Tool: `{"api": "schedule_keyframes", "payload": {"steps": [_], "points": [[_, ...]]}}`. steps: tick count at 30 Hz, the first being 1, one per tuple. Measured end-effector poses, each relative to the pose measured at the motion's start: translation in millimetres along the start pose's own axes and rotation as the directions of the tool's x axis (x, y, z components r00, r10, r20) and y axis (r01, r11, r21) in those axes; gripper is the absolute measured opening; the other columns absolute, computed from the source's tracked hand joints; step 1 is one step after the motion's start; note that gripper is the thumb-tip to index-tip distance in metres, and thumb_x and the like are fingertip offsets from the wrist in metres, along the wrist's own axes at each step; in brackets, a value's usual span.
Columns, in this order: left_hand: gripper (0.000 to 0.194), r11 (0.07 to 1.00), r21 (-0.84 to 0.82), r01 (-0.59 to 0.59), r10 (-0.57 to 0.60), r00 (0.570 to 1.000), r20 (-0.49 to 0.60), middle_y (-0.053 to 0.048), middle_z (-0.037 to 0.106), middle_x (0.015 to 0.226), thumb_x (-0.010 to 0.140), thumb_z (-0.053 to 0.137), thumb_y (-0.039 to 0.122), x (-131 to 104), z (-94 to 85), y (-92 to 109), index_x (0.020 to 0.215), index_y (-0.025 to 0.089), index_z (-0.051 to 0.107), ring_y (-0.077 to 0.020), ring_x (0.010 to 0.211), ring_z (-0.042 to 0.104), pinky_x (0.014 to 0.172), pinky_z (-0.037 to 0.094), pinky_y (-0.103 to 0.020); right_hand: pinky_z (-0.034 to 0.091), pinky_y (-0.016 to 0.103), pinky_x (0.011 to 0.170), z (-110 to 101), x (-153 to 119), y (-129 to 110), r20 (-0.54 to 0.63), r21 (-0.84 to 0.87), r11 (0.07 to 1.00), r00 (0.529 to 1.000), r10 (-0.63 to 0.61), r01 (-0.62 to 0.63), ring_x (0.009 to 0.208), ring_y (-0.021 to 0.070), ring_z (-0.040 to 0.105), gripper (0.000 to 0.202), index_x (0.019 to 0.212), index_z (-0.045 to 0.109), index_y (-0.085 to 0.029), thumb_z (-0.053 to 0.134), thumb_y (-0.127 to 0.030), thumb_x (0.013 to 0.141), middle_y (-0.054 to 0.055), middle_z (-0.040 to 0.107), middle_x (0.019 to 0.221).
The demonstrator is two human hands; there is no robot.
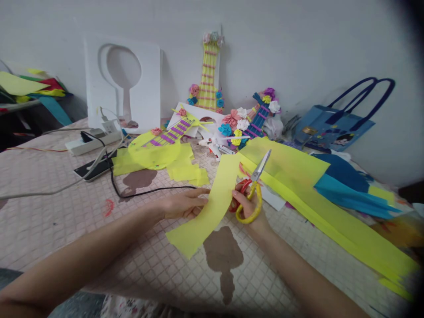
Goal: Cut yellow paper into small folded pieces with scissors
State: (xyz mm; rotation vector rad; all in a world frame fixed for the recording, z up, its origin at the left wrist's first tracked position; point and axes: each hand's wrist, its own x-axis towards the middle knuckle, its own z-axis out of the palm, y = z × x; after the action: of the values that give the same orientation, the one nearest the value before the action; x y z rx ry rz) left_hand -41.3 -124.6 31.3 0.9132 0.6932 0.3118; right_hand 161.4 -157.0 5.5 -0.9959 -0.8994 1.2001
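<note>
A strip of yellow crepe paper [217, 194] curves upward in front of me, its lower end over the tablecloth. My left hand [185, 204] grips the strip's left edge, with the fingertips partly hidden behind the paper. My right hand [253, 212] holds scissors [260, 167] with red and yellow handles, the blades together and pointing up and away. The right thumb and fingers are also at the strip's right edge. Beyond the strip lies a white glue gun [213, 145]. More yellow crepe paper [291, 176] is spread to the right.
A power strip [94, 139], cords and a black phone-like device [96, 165] are at left. Paper-flower-decorated guitar shapes [210, 75] stand at the back beside a white foam board [145, 92] with a cutout. A blue bag [331, 128] and blue paper [354, 196] are at right.
</note>
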Motion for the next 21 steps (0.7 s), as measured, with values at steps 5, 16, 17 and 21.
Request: {"api": "schedule_keyframes", "payload": {"steps": [5, 16, 17, 21], "points": [[0.062, 0.993, 0.115, -0.029, 0.010, 0.987, 0.161, -0.005, 0.068, 0.100, 0.080, 0.062, 0.023, -3.0, -9.7, 6.7, 0.136, 0.030, 0.037, -0.0129, 0.078, 0.066, 0.067, 0.049, -0.022, 0.038, 0.021, 0.041, -9.5, 8.5, 0.3, -0.073, -0.032, 0.999, 0.997, -0.030, 0.028, 0.042, 0.0078, 0.044, 0.024, 0.078, 0.049, -0.022, 0.069, -0.027, 0.068, -0.009, 0.050, 0.051], [0.028, 0.977, 0.157, -0.144, 0.116, 0.977, 0.177, -0.003, 0.069, 0.083, 0.060, 0.080, 0.027, 3.6, -11.9, -1.4, 0.082, 0.015, 0.066, -0.0119, 0.071, 0.063, 0.072, 0.049, -0.025, 0.038, 0.021, 0.042, -17.9, 15.4, 3.2, -0.111, 0.057, 0.998, 0.994, 0.011, -0.004, 0.043, 0.0069, 0.044, 0.031, 0.082, 0.048, -0.022, 0.073, -0.030, 0.064, -0.010, 0.048, 0.052], [0.024, 0.973, 0.170, -0.156, 0.135, 0.982, 0.129, -0.002, 0.068, 0.077, 0.061, 0.079, 0.027, 4.7, -11.4, -2.2, 0.077, 0.014, 0.066, -0.0101, 0.066, 0.061, 0.070, 0.049, -0.023, 0.038, 0.021, 0.043, -16.9, 14.5, 2.9, -0.103, 0.063, 0.998, 0.995, 0.016, -0.010, 0.042, 0.0070, 0.044, 0.031, 0.081, 0.048, -0.022, 0.072, -0.030, 0.064, -0.010, 0.048, 0.051], [0.021, 0.976, 0.133, -0.171, 0.161, 0.984, 0.081, -0.004, 0.069, 0.087, 0.068, 0.074, 0.025, 6.3, -6.7, -3.4, 0.085, 0.014, 0.069, -0.0118, 0.080, 0.062, 0.081, 0.046, -0.024, 0.037, 0.020, 0.044, -11.3, 9.2, -0.9, -0.076, 0.083, 0.996, 0.997, 0.019, -0.013, 0.044, 0.0070, 0.045, 0.028, 0.079, 0.048, -0.022, 0.072, -0.029, 0.067, -0.010, 0.049, 0.053]]}}
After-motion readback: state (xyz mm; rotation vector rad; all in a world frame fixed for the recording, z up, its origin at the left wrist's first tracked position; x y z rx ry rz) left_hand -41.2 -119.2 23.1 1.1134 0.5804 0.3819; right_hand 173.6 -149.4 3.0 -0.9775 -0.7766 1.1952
